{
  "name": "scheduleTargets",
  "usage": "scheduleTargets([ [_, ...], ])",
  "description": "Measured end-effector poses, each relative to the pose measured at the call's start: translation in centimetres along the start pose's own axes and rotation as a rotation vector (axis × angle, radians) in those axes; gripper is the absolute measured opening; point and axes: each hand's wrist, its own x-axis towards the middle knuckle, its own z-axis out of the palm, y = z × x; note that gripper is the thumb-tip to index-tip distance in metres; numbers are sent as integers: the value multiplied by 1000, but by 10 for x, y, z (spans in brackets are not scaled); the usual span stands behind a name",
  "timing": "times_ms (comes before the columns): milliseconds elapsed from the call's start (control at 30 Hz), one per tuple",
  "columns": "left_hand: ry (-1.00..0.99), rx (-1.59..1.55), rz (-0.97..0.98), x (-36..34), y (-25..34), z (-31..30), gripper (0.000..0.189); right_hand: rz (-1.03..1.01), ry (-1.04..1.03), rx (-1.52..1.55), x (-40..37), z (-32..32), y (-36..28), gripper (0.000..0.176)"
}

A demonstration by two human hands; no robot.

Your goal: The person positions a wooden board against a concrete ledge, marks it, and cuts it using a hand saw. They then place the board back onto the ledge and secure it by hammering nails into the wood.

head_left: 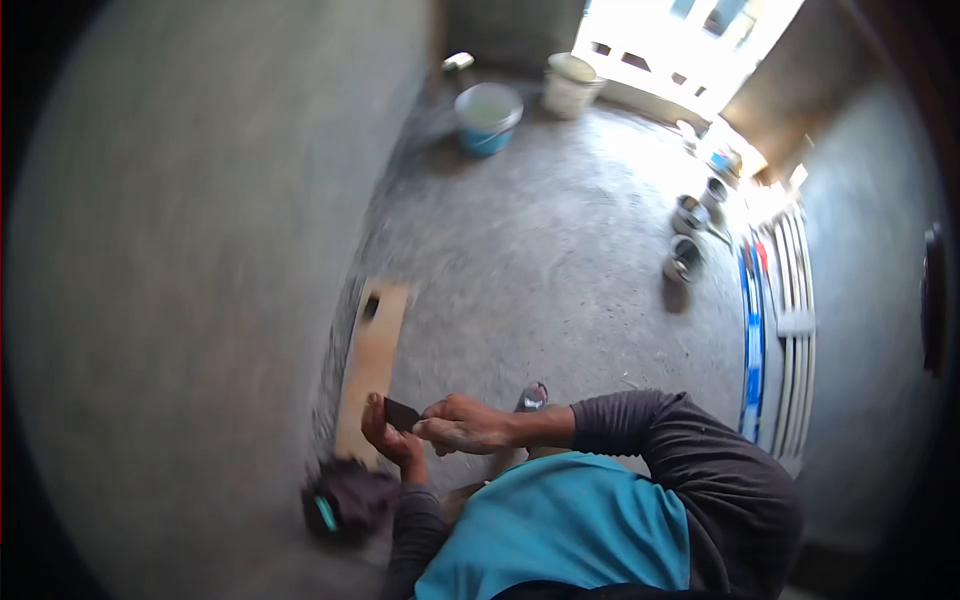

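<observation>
My right hand [463,424] is closed around one end of a dark flat scraper-like blade [402,414]; the grip itself is hidden by the fingers. Cupped just left of it, my left hand [392,432] has its fingers stretched upward against the far end of the blade. Below both hands runs a long light-brown board [372,350], lying along the foot of the left wall. A small black rectangle [371,306] shows near the board's far end. Beside its near end sits a dark cloth-like bundle [352,500] with a turquoise strip.
A blue-and-white bucket [488,125] and a whitish bucket [571,88] stand at the back. Several small pots, one a dark pot [684,260], stand on the right. Blue lengths [752,340] and pale pipes [797,370] lie along the right wall. Grey concrete floor [520,260] stretches between.
</observation>
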Motion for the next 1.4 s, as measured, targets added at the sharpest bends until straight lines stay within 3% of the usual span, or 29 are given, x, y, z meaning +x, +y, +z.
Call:
scheduleTargets([
  [100, -206, -237, 38, 46, 75, 80, 26, -88, 126, 148, -65, -96, -40, 51],
  [133, -295, -267, -4, 68, 111, 102, 23, 5, 209, 150, -82, -132, -39, 58],
  [167, -301, -305, -9, 83, 147, 124, 22, -218, 373, 123, -89, -163, -14, 54],
  [200, -345, -387, -32, 97, 175, 147, 26, -112, 557, -294, -109, -201, -12, 53],
  [233, -331, -616, -154, 107, 205, 176, 31, 8, 632, -344, -128, -231, -7, 56],
  [300, -396, -824, -256, 129, 248, 230, 35, 33, 865, -679, -146, -296, 53, 81],
  [400, -554, -1276, -576, 154, 315, 301, 30, 94, 981, -709, -173, -363, 84, 82],
  [467, -602, -1375, -681, 170, 352, 360, 27, 100, 852, -406, -191, -413, 74, 70],
  [500, -720, -1466, -707, 180, 367, 388, 26, 107, 875, -398, -196, -439, 79, 70],
  [567, -871, -1557, -733, 198, 395, 451, 25, 48, 918, -59, -201, -485, 90, 52],
  [600, -1031, -1563, -833, 207, 409, 479, 27, 52, 940, -41, -201, -501, 88, 52],
  [633, -1189, -1586, -924, 222, 435, 515, 28, -56, 987, 178, -210, -528, 77, 43],
  [667, -1325, -1570, -886, 232, 460, 542, 29, -143, 1008, 424, -219, -542, 71, 35],
  [767, -1840, -1440, -653, 249, 522, 639, 34, -188, 1051, 590, -251, -593, 40, 26],
  [833, -2080, -1112, -479, 266, 574, 683, 44, -212, 1218, 728, -270, -619, 32, 27],
  [867, -2201, -978, -286, 274, 593, 709, 47, -146, 1334, 658, -279, -630, 34, 30],
  [900, -2295, -831, -103, 279, 608, 736, 50, -219, 1449, 550, -284, -646, 27, 33],
  [967, -2180, -687, 392, 274, 621, 798, 49, -145, 1671, 463, -294, -678, 43, 36],
  [1033, -2128, -461, 470, 275, 627, 857, 46, -95, 1640, 560, -317, -719, 79, 40],
  [1067, -2054, -351, 621, 271, 615, 894, 43, -95, 1651, 581, -322, -739, 102, 40],
  [1100, -1963, -253, 779, 268, 596, 935, 40, 117, 1697, 445, -325, -768, 132, 42],
  [1133, -1957, -112, 824, 272, 578, 969, 37, 330, 1726, 297, -331, -801, 159, 44],
  [1167, -1938, 78, 857, 274, 545, 1003, 36, 336, 1732, 304, -334, -831, 175, 44],
  [1233, -2100, 481, 914, 300, 526, 1032, 37, 210, 1776, 449, -336, -905, 195, 34],
  [1267, -2140, 306, 755, 314, 527, 1031, 35, 222, 1780, 484, -338, -931, 201, 34],
  [1300, -2166, 129, 578, 324, 543, 1029, 34, 308, 1650, 384, -346, -959, 204, 34],
  [1333, -2186, 126, 572, 330, 577, 1035, 34, 386, 1517, 268, -359, -988, 205, 34],
  [1367, -1940, 64, 612, 336, 615, 1037, 34, 409, 1513, 271, -366, -1008, 202, 34],
  [1400, -1684, 2, 636, 336, 646, 1045, 36, 555, 1469, 156, -370, -1030, 197, 35],
])
